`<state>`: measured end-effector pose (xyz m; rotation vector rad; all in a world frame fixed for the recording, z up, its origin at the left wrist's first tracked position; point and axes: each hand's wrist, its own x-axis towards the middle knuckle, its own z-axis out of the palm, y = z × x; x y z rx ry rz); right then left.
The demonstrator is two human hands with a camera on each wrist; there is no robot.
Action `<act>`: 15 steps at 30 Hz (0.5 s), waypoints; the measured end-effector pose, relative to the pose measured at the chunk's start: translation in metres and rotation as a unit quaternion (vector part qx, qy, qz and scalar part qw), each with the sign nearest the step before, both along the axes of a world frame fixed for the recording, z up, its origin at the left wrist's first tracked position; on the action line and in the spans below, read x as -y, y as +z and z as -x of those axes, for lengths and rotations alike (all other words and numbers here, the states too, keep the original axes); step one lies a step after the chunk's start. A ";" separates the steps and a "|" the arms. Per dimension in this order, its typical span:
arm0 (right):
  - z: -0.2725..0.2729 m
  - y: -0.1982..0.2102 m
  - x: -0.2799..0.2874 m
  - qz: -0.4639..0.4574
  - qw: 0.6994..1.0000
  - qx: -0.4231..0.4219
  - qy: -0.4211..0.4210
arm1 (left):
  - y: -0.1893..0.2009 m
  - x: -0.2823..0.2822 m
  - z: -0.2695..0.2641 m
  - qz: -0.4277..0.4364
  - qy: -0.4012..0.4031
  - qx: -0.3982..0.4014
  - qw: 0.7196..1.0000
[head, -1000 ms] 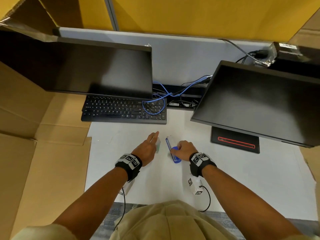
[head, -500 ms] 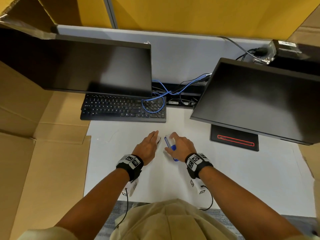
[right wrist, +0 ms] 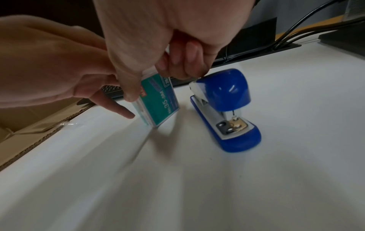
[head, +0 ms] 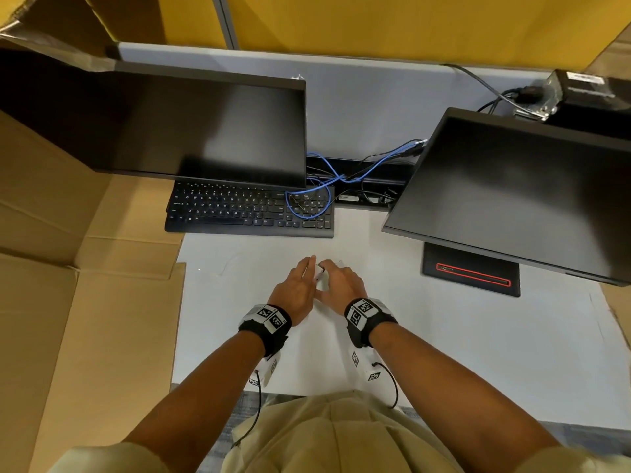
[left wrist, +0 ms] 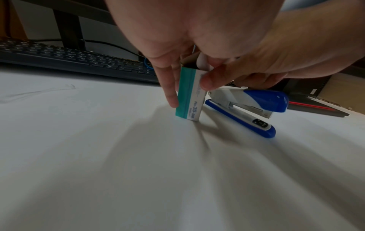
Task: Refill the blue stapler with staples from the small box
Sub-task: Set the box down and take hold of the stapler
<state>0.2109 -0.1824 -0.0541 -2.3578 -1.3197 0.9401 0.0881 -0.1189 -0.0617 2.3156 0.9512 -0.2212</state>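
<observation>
Early stage, I judge: the small teal-and-white cardboard staple box point(left wrist: 190, 101) stands on end on the white desk point(head: 444, 336) beside the unopened blue-and-white plastic stapler point(right wrist: 227, 93), with straight fingers point(left wrist: 169, 92) of the left hand point(head: 297, 291) bracing it and the right hand point(head: 341, 285) pinching its top.

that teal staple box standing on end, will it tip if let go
Probably tippy: the staple box stands tilted on a narrow end, left hand bracing it, right hand pinching it. It looks like thin card, so likely crushable. Its top seems open; staples might spill.
</observation>
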 end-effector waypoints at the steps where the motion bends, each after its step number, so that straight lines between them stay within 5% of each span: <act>1: 0.000 0.000 0.000 0.001 1.000 0.001 0.003 | -0.001 0.001 -0.001 -0.004 0.000 -0.005 1.000; 5: -0.005 -0.003 0.001 0.013 0.999 0.020 0.027 | -0.010 0.005 -0.003 -0.009 -0.012 -0.015 1.000; 10: -0.013 0.001 0.007 0.016 0.998 0.016 0.058 | -0.012 0.012 -0.003 -0.116 -0.043 -0.103 0.987; 15: -0.029 0.002 0.019 0.029 0.999 0.017 -0.035 | -0.012 -0.002 0.003 -0.162 -0.028 -0.081 0.983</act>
